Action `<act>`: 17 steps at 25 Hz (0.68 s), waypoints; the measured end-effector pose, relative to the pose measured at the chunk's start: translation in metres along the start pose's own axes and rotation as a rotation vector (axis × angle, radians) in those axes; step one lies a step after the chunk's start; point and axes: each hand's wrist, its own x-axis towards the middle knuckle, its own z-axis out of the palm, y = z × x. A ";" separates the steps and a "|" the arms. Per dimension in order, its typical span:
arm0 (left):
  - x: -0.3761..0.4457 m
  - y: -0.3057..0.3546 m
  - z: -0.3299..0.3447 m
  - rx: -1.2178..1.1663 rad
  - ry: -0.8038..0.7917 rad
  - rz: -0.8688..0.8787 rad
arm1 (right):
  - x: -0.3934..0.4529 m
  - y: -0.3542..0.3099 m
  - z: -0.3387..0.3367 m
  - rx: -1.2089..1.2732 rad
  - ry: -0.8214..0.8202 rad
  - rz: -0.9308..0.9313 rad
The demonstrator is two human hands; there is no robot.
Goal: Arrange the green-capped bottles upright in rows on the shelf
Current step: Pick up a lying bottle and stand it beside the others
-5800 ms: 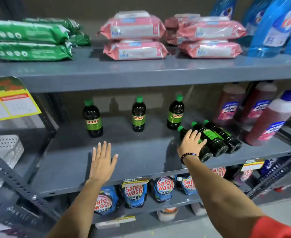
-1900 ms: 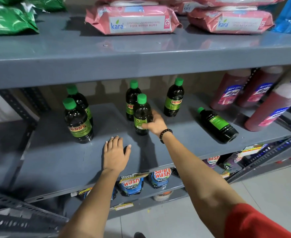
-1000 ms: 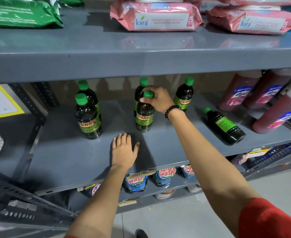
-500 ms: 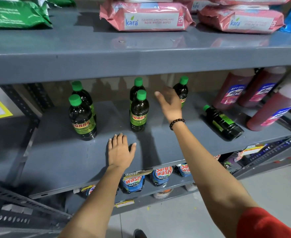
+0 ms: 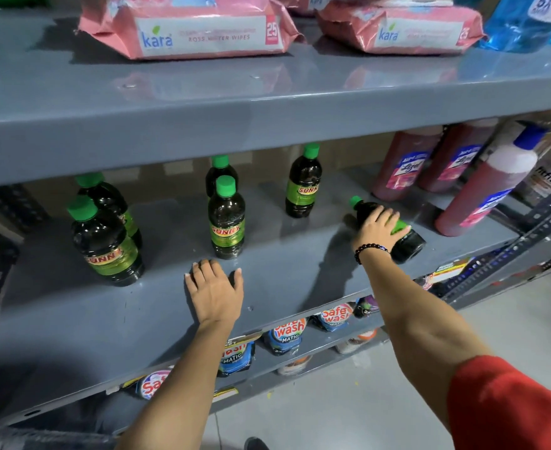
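Grey shelf: upright "SUNNY" bottles, "kara" wipes

"SUNNY" on bottles; "kara" on wipes

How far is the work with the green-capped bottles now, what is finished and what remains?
Done: five bottles stand upright, two at the left, two in the middle and one at the back right. In hand: the right hand lies on the last bottle, which is on its side. Left: stand it before the back-right one. The left hand rests flat on the shelf.
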 end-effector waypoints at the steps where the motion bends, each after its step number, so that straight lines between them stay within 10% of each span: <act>1: 0.000 0.000 0.001 0.004 0.005 -0.002 | 0.005 0.003 -0.001 -0.021 0.020 0.007; 10: 0.000 0.001 0.000 0.052 -0.015 -0.015 | 0.019 -0.001 -0.025 0.159 -0.079 0.039; 17: -0.002 0.000 0.000 0.049 0.004 0.001 | -0.008 -0.040 -0.071 0.955 -0.131 -0.115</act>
